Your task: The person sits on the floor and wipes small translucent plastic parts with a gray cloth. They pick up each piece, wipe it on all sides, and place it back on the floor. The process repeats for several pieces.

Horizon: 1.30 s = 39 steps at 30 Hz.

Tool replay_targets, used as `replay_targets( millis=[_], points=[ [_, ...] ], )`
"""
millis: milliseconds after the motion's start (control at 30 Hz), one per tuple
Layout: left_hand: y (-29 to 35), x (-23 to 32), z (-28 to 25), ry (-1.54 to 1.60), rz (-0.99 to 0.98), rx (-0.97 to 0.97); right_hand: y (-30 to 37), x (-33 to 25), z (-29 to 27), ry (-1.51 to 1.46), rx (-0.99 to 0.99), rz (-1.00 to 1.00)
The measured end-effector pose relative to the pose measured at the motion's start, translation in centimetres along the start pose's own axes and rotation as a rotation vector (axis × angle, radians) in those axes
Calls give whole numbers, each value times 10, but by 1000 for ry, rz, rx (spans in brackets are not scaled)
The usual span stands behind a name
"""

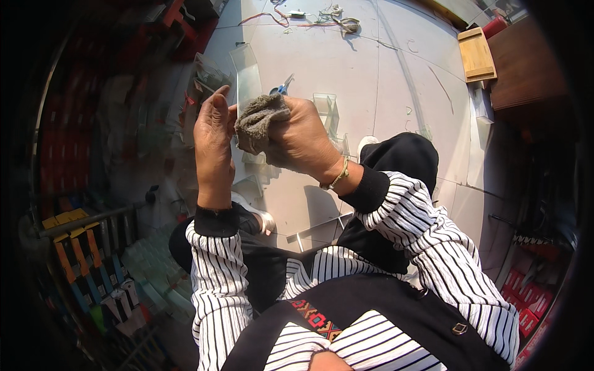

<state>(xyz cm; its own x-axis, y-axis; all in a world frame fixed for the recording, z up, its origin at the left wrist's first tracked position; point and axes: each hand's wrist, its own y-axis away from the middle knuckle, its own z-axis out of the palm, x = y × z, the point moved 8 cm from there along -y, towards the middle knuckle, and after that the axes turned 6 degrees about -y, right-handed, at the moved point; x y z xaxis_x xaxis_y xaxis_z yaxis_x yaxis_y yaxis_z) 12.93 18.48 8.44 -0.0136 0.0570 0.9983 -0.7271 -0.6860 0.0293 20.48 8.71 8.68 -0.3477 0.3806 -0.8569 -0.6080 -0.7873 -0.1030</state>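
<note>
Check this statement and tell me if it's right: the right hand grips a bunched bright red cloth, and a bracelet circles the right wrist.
Not quite: the cloth is not bright red; the head view shows it as a dull grey-brown. The rest stands: the right hand grips it, bunched, and a bracelet circles the right wrist.

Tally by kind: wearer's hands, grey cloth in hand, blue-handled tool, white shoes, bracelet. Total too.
Hands: 2, left hand and right hand
Grey cloth: 1
Blue-handled tool: 1
White shoes: 2
Bracelet: 1
Total: 7
</note>
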Motion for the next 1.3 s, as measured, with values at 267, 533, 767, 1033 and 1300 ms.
replay_targets(
  millis=[267, 533, 767, 1033, 1300],
  points=[
    [11, -5, 32, 490, -138, -245, 17, -25, 37, 970, -157, -621],
    [9, -18, 31, 677, -206, -290, 31, -24, 52, 1231, -274, -707],
    [-2, -20, 6, 721, -246, -239, 44, -9, 57, 1139, -441, -722],
    [12, -36, 2, 466, -316, -146, 51, 15, 32, 1112, -649, -755],
    [17, -39, -12, 304, -396, -89, 48, 22, 20, 1301, -658, -672]
  ],
)
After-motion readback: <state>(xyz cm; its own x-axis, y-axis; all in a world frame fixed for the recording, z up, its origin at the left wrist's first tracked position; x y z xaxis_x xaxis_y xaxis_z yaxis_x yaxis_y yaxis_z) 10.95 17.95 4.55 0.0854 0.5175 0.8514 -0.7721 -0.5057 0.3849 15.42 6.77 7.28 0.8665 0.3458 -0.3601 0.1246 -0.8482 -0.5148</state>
